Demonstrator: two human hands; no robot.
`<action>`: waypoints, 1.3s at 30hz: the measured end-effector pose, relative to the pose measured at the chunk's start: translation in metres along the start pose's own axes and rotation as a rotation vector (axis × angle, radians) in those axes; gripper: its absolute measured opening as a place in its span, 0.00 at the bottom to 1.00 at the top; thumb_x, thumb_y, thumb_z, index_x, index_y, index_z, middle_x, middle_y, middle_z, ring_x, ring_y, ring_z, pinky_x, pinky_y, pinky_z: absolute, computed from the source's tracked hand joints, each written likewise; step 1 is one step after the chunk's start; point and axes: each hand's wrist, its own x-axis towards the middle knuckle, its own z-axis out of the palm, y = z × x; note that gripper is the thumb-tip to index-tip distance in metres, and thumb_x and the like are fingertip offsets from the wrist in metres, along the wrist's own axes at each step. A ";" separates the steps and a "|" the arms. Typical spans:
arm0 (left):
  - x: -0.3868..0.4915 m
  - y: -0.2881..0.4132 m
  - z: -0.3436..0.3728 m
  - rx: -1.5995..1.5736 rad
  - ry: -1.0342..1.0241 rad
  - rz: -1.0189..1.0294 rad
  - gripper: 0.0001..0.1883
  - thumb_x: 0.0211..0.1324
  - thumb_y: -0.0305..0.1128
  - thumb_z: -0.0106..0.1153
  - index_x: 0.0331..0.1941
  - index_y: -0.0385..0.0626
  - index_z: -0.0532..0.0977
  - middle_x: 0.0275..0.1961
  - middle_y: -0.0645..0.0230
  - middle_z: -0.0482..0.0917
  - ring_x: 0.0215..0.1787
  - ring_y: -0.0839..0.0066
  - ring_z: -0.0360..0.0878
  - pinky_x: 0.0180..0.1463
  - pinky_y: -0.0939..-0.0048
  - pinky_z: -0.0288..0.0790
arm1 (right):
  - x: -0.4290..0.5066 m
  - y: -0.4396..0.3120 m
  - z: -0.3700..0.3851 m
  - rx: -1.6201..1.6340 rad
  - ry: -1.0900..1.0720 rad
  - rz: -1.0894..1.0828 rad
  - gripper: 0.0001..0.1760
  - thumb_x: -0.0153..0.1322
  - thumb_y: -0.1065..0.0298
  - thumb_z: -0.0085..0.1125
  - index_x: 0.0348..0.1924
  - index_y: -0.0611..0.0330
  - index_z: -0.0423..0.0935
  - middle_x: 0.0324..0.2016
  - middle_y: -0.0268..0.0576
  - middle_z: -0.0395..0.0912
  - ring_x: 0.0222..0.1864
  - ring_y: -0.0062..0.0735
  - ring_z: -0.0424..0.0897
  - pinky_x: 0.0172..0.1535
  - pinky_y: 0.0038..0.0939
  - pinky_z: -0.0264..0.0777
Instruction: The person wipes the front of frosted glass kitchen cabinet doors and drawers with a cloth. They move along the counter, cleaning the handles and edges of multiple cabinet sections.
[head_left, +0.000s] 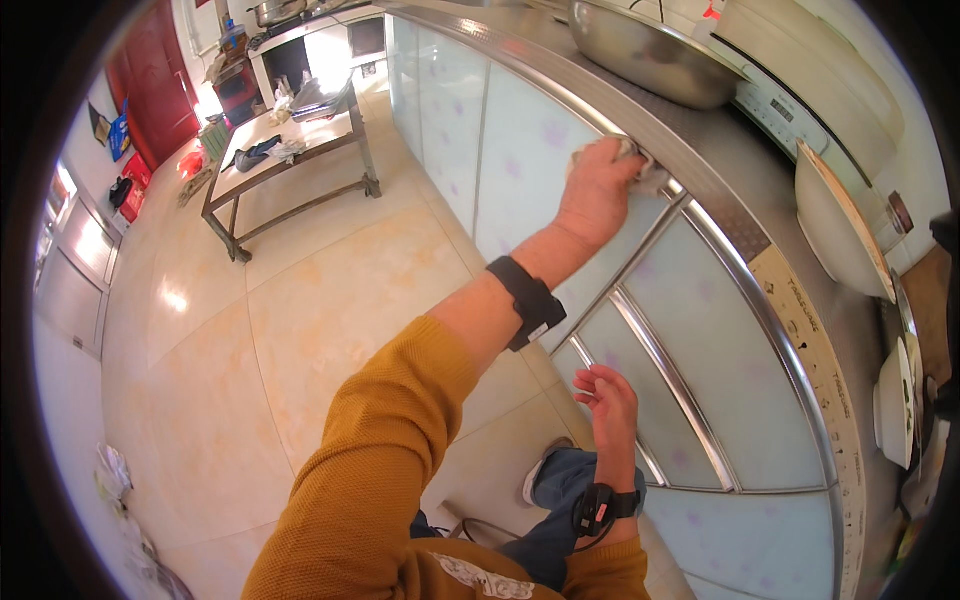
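Observation:
My left hand (596, 191) reaches far out and grips a crumpled pale cloth (651, 180). It presses the cloth against the shiny metal trim (574, 101) along the top of the cabinet, just under the counter edge. Part of the cloth is hidden beneath my fingers. Lower down, my right hand (611, 401) hangs in front of the drawers, fingers loosely bent and holding nothing. The cabinet's pale blue glass-like panels (720, 300) carry faint purple spots. Bright metal strips (671, 382) run along the drawer fronts.
On the metal counter (697, 142) stand a large steel basin (652, 60), a white appliance with a control panel (780, 109) and several white bowls (836, 225). A low table (247, 172) with bags on it stands on the tiled floor (345, 277). Beyond is a red door (154, 82).

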 end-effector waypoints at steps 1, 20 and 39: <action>0.004 -0.010 -0.003 0.012 -0.025 -0.040 0.13 0.45 0.18 0.55 0.37 0.46 0.79 0.38 0.61 0.74 0.44 0.56 0.72 0.46 0.61 0.69 | 0.000 0.000 0.000 -0.005 0.009 0.001 0.14 0.70 0.72 0.48 0.47 0.70 0.72 0.41 0.53 0.79 0.41 0.39 0.79 0.43 0.34 0.74; 0.041 -0.136 -0.022 0.187 0.017 0.039 0.12 0.42 0.22 0.58 0.34 0.47 0.80 0.34 0.63 0.74 0.40 0.58 0.73 0.44 0.61 0.69 | 0.010 0.004 0.008 -0.111 0.039 0.106 0.15 0.70 0.74 0.47 0.47 0.72 0.72 0.38 0.50 0.79 0.40 0.37 0.79 0.42 0.32 0.75; 0.056 -0.226 -0.016 0.268 0.197 -0.311 0.09 0.54 0.27 0.55 0.40 0.46 0.79 0.39 0.58 0.77 0.42 0.56 0.75 0.46 0.63 0.70 | 0.020 0.012 0.005 -0.167 0.014 0.134 0.12 0.69 0.75 0.50 0.45 0.69 0.74 0.38 0.51 0.80 0.38 0.36 0.81 0.39 0.31 0.75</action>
